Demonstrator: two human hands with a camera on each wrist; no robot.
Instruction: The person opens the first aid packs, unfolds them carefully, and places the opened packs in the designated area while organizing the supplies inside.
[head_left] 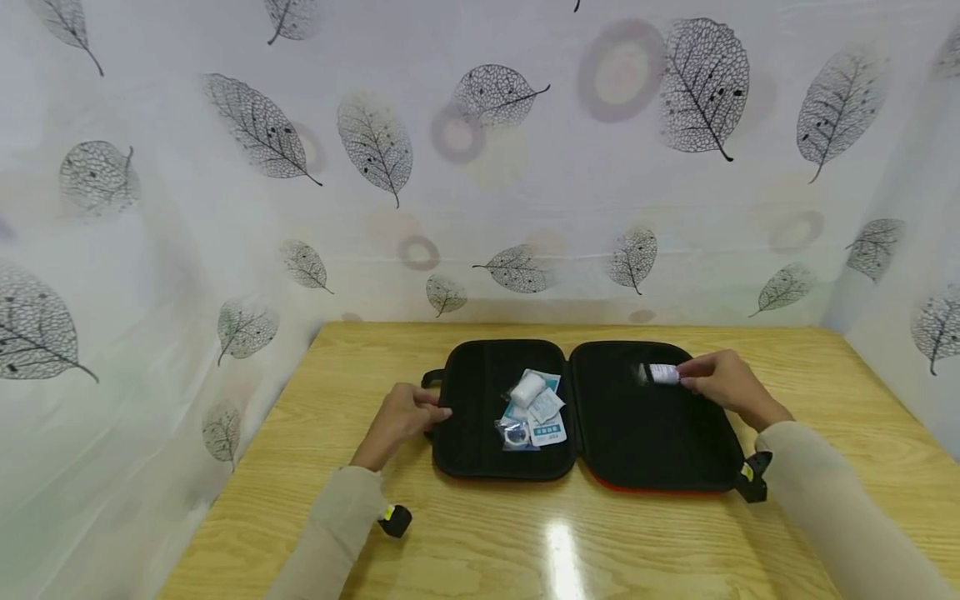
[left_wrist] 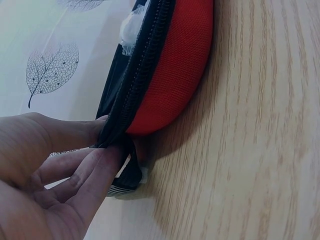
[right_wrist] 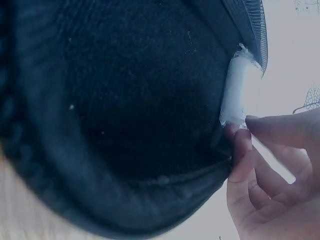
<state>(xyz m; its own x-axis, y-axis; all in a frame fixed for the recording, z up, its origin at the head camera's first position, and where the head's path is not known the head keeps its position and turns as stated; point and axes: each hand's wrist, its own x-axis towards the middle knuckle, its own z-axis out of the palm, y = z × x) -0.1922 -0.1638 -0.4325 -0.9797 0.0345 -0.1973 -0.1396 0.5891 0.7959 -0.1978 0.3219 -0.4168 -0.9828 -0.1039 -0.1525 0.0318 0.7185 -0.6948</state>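
A zippered case with a black lining and a red outside lies spread flat on the table, its two halves side by side. My left hand pinches the rim of the left half beside the strap handle, thumb over the zipper edge and fingers under it, as the left wrist view shows. At the far right corner of the other half, my right hand pinches one end of a white bandage roll in clear wrap between thumb and fingers. The roll is over the black lining, near the case's wall.
In the left half lie a wrapped white roll, several flat white and teal packets and a white ring-shaped roll in a clear bag. A leaf-patterned curtain hangs behind the wooden table.
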